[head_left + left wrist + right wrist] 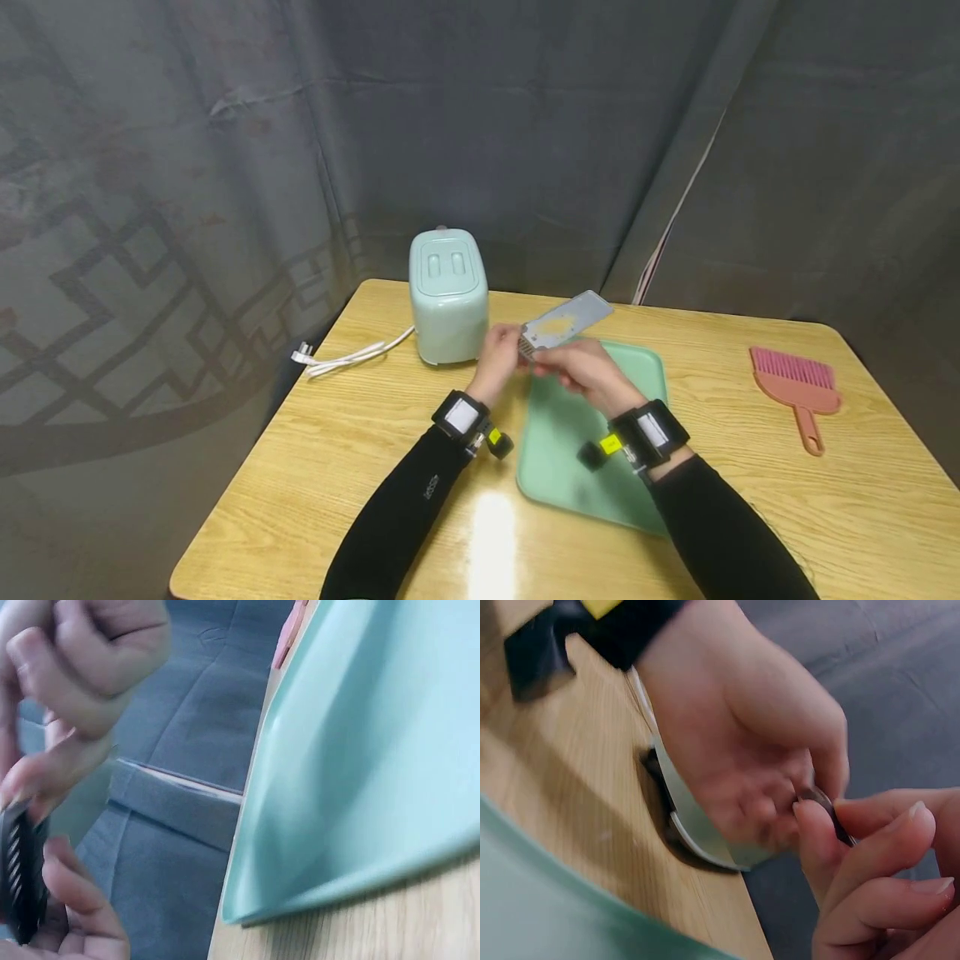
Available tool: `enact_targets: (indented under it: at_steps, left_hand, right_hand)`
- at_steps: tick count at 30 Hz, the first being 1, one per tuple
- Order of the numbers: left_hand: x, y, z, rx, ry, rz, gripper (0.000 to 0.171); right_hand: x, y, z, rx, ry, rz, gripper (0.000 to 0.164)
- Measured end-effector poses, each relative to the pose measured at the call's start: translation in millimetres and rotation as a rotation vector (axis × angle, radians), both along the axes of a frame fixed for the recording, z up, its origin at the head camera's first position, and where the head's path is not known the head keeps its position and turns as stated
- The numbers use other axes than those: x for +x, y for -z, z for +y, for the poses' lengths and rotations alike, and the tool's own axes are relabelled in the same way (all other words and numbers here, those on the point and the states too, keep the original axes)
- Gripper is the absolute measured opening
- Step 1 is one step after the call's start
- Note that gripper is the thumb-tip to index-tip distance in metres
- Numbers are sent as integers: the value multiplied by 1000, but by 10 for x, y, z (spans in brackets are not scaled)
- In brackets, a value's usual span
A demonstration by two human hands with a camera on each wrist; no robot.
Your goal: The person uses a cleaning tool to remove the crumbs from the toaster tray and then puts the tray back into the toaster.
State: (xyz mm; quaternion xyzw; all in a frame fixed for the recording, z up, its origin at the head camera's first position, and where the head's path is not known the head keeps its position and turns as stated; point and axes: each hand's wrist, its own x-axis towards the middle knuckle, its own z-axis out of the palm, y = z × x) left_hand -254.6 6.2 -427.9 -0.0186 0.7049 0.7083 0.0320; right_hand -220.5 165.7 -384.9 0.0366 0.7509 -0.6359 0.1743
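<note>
Both hands hold a crumb tray (566,320), a flat grey metal plate with a yellowish patch on it, above the back left of a green serving tray (555,450). My left hand (497,360) grips its near, left end. Seen from the left wrist, that end is dark and ridged (22,870). My right hand (590,372) pinches the same end from the right, between thumb and fingers (885,855). The plate's free end points up and to the right. Just left of the hands stands a pale green toaster (450,300).
The toaster's white cord and plug (337,362) lie at the table's left edge. On the right side rests a pink hand brush with a dustpan-like orange body (798,392). A grey curtain (525,150) hangs behind the wooden table (315,500).
</note>
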Motion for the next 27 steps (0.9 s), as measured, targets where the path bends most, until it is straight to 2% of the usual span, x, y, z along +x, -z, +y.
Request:
enact_targets:
  at_steps: [4, 12, 20, 23, 27]
  left_hand:
    - [-27, 24, 75, -7, -47, -2, 39]
    - [-41, 24, 111, -36, -87, 23, 39]
    - [-78, 43, 80, -17, -31, 31, 39]
    - [-103, 42, 42, -20, -18, 12, 41]
    - [-125, 6, -28, -4, 3, -10, 46]
  right_hand:
    - [15, 15, -96, -10, 34, 12, 21]
    - [60, 36, -146, -27, 69, -13, 19]
    - [114, 56, -80, -50, 46, -7, 24]
    - [141, 47, 34, -47, 21, -3, 27]
    - [159, 22, 309, -26, 28, 3, 19]
